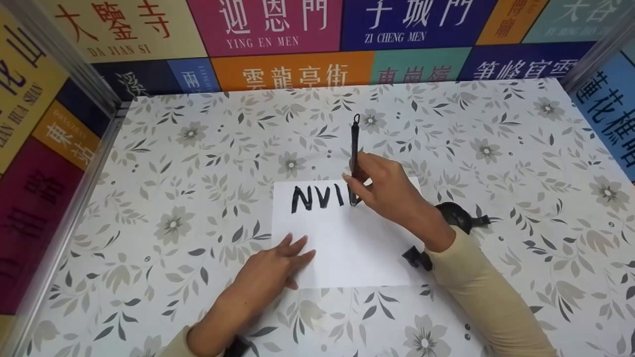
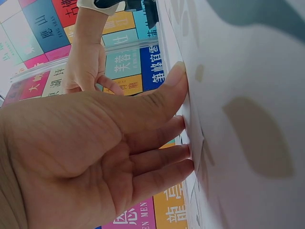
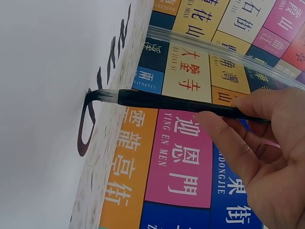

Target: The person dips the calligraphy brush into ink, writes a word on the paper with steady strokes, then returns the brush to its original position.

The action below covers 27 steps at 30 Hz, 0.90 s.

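Note:
My right hand (image 1: 389, 191) pinches a black calligraphy brush (image 1: 354, 141) between thumb and fingers, its handle near upright with a hanging loop on top. In the right wrist view the wet bristles (image 3: 102, 95) touch the white paper (image 1: 357, 253) at the letter D (image 3: 86, 138), whose curve meets its straight stroke there. To its left stand the black letters N (image 1: 301, 199), V and I. My left hand (image 1: 265, 270) rests on the paper's lower left part with fingers spread. The left wrist view shows its thumb (image 2: 175, 81) and fingertips pressing down at the sheet.
A white tablecloth (image 1: 173, 267) with grey flowers and leaves lies under the paper. Coloured panels (image 1: 273, 29) with Chinese characters stand along the back and both sides. A round black device (image 1: 454, 216) sits at my right wrist, with a smaller black piece (image 1: 417, 258) over the paper's right edge.

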Each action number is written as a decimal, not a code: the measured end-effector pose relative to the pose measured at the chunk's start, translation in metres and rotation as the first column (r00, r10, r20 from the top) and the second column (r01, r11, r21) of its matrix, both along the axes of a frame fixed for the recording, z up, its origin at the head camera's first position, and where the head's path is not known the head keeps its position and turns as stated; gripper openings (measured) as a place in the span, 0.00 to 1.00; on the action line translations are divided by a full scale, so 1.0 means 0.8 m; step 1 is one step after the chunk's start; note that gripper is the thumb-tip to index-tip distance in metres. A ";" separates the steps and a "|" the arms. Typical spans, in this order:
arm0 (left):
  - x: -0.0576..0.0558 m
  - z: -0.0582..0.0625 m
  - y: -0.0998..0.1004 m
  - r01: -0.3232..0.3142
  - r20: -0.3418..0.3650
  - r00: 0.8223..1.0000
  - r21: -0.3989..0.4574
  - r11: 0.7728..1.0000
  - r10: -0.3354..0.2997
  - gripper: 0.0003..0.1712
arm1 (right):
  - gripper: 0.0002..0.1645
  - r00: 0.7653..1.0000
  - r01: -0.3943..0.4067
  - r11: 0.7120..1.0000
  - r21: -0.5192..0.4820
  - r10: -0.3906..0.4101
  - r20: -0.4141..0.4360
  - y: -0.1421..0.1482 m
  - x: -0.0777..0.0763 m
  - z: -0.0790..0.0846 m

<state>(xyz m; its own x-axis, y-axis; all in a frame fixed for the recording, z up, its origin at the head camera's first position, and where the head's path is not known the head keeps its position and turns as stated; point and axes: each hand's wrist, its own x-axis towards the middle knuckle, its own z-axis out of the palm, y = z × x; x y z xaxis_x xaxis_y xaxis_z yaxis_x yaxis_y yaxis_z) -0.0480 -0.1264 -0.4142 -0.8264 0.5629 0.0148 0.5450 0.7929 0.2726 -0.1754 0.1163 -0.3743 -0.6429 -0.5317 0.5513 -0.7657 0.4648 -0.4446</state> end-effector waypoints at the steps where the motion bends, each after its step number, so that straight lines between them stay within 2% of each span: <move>1: 0.000 0.000 0.000 -0.003 0.004 1.000 0.005 1.000 0.003 0.35 | 0.06 1.000 -0.001 1.000 0.001 0.001 -0.005 0.000 0.000 0.000; 11: -0.003 0.002 0.000 -0.019 0.030 0.999 0.026 0.999 0.018 0.34 | 0.07 1.000 -0.001 1.000 -0.002 0.001 -0.019 0.000 -0.001 0.003; 14: -0.004 0.002 0.001 -0.018 0.033 0.999 0.030 0.999 0.017 0.35 | 0.08 1.000 0.013 0.999 -0.044 -0.014 -0.011 0.004 -0.001 0.010; 21: -0.002 0.002 -0.001 -0.027 0.050 0.998 0.055 0.998 0.024 0.36 | 0.09 0.987 0.133 0.973 -0.190 -0.147 -0.066 0.021 0.001 0.034; 27: 0.000 0.000 0.000 -0.032 0.066 0.997 0.063 0.998 0.028 0.34 | 0.09 0.968 0.204 0.944 -0.260 -0.235 -0.093 0.041 0.000 0.035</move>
